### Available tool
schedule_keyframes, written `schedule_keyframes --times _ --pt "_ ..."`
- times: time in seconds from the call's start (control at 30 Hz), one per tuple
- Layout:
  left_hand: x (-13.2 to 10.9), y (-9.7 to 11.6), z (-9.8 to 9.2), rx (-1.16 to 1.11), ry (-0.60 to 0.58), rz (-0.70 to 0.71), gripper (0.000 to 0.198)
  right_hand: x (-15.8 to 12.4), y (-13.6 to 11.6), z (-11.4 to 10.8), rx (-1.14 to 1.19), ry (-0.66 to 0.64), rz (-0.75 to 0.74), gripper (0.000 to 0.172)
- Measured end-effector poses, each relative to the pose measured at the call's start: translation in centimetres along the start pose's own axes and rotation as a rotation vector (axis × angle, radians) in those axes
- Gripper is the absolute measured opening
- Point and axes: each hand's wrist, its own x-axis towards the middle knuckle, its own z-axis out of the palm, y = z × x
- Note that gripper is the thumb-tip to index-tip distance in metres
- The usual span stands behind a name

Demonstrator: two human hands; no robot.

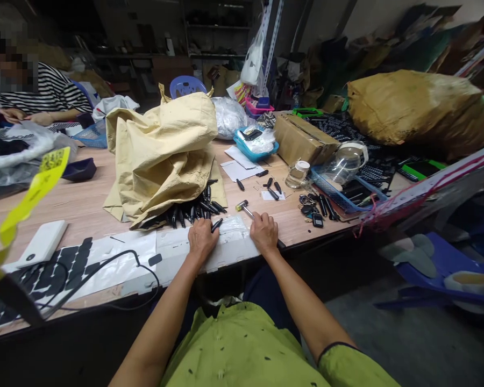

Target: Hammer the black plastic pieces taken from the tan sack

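Note:
My left hand (202, 240) is closed around a small black pen-shaped piece (216, 225) near the table's front edge. Its fingers rest by a grey-white board or sheet (236, 244). My right hand (264, 234) grips the handle of a small hammer (242, 205), whose head points forward and left, with the dark handle end showing behind the hand. Just beyond my left hand, several similar black pieces (193, 212) spill from the mouth of a beige cloth bag (161, 145). A few more black pieces (272, 193) lie scattered to the right of the hammer.
At right stand a clear jar (297, 174), a blue basket (347, 191), a cardboard box (302, 137) and keys (317, 219). A white power bank (44, 243) and black cable (135, 255) lie at left. A person in striped sleeves (60, 91) sits across the table.

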Motion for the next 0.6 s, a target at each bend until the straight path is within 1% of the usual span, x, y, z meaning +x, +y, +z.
schedule_keyframes --times 0.07,0.17,0.23,0.3,0.4,0.47,0.53,0.6 --pt "-1.2 -1.4 -0.5 -0.042 -0.020 0.065 0.010 -0.1 0.0 0.0 -0.002 -0.001 0.002 0.033" --pt "-2.7 -3.6 -1.0 -0.082 -0.036 0.125 0.008 -0.1 0.1 0.0 0.001 0.006 -0.003 0.033" --pt "-3.4 -4.8 -1.0 -0.118 -0.035 0.138 0.008 -0.1 0.2 0.0 0.010 0.015 -0.002 0.033" --pt "-3.8 -5.6 -0.8 -0.178 -0.031 0.121 0.010 0.1 0.4 0.0 0.024 0.011 0.003 0.031" --pt "-4.0 -6.0 -0.4 -0.269 -0.041 0.077 0.012 0.2 0.8 -0.1 0.074 -0.027 0.014 0.029" --pt "-3.9 -6.0 -0.2 -0.304 -0.058 0.057 0.013 -0.2 0.9 -0.1 0.139 -0.025 0.019 0.030" --pt "-3.8 -6.0 -0.1 -0.328 -0.070 0.042 0.014 -1.2 0.9 -0.3 0.240 0.011 -0.001 0.033" --pt "-3.7 -6.0 0.0 -0.343 -0.071 0.034 0.015 -2.8 0.5 -0.5 0.382 0.041 -0.061 0.035"
